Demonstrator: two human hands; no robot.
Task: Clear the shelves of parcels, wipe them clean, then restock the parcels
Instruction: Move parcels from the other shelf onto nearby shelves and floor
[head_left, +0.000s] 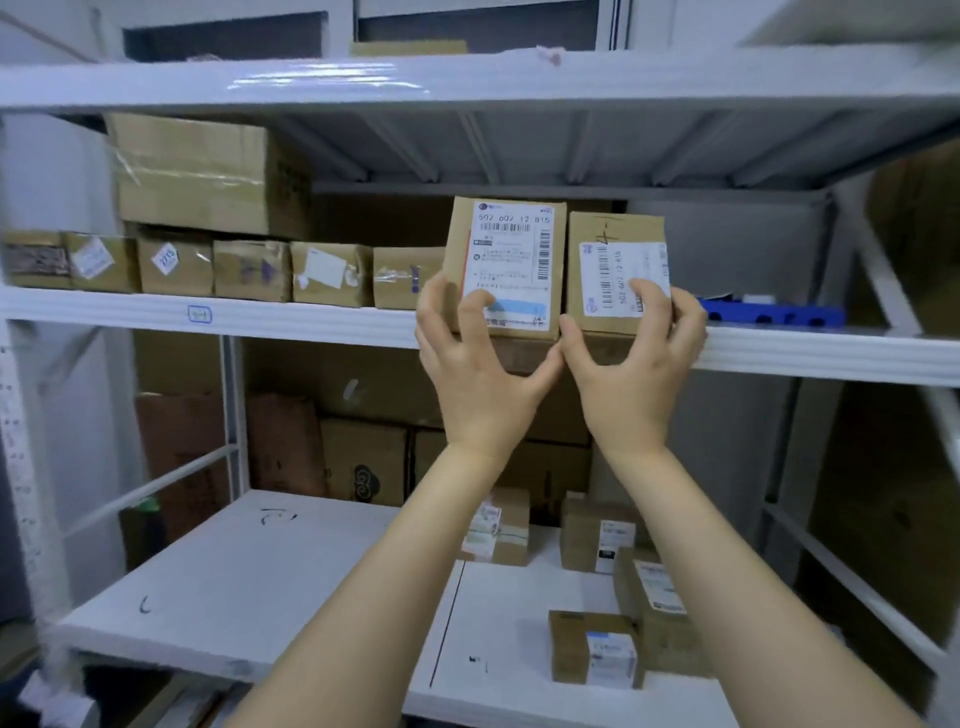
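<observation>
At the middle shelf (311, 319) our left hand (478, 364) grasps one labelled parcel (511, 244), our right hand (634, 364) the neighbouring parcel (613, 234), beside a row of boxes (252, 270).

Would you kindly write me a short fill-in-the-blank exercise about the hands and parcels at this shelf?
The left hand grips the left parcel, label upright; the right hand grips the right parcel, label turned ____.
The tray on the middle shelf is coloured ____.
The loose parcels on the lower shelf lie toward its ____ side.
Missing words: sideways; blue; right.
</observation>
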